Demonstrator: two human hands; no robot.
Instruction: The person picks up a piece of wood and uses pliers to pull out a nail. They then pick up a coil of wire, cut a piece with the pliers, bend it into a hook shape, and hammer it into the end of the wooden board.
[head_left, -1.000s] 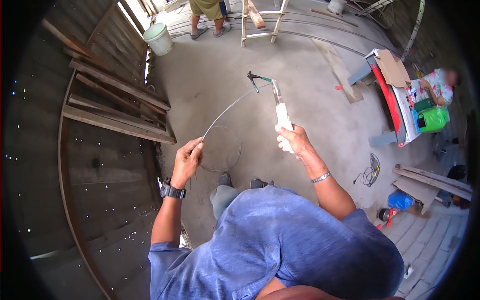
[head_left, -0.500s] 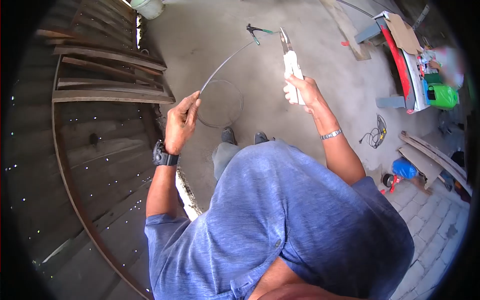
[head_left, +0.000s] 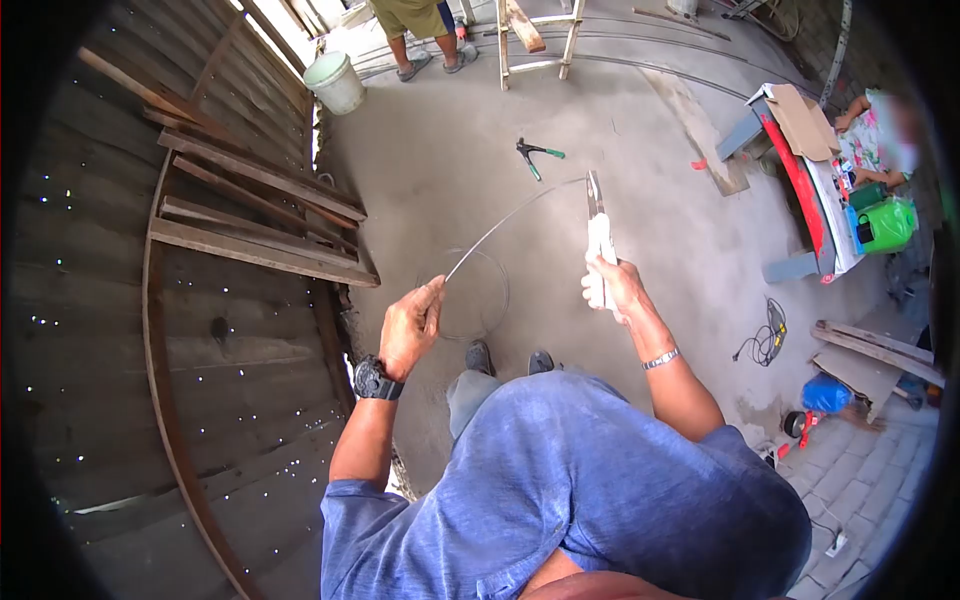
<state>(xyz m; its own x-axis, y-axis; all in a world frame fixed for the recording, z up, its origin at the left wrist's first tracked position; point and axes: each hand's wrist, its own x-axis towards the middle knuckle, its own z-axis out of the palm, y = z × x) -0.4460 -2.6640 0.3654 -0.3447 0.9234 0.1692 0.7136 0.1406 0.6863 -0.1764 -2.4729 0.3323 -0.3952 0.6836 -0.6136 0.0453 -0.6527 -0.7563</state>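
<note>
My left hand (head_left: 412,325), with a black watch at its wrist, pinches a thin grey wire (head_left: 488,234) that curves up to the right. My right hand (head_left: 618,285) is closed round the white handles of pliers (head_left: 598,232), whose jaws point up and meet the wire's far end. Below, a loose coil of wire (head_left: 507,300) rests on the concrete floor near my shoes. Green-handled cutters (head_left: 538,156) lie open on the floor beyond the wire.
Wooden planks (head_left: 265,250) and a dark slatted wall stand at left, a white bucket (head_left: 334,84) behind. Another person (head_left: 418,22) stands beside a wooden ladder (head_left: 538,68). At right are a red-edged table (head_left: 797,185), a second person (head_left: 880,135) and a corded tool (head_left: 776,335).
The view has tilted up, bringing in the person and ladder at the back. Both hands keep their hold, and the wire now bows more from my left hand to the pliers.
</note>
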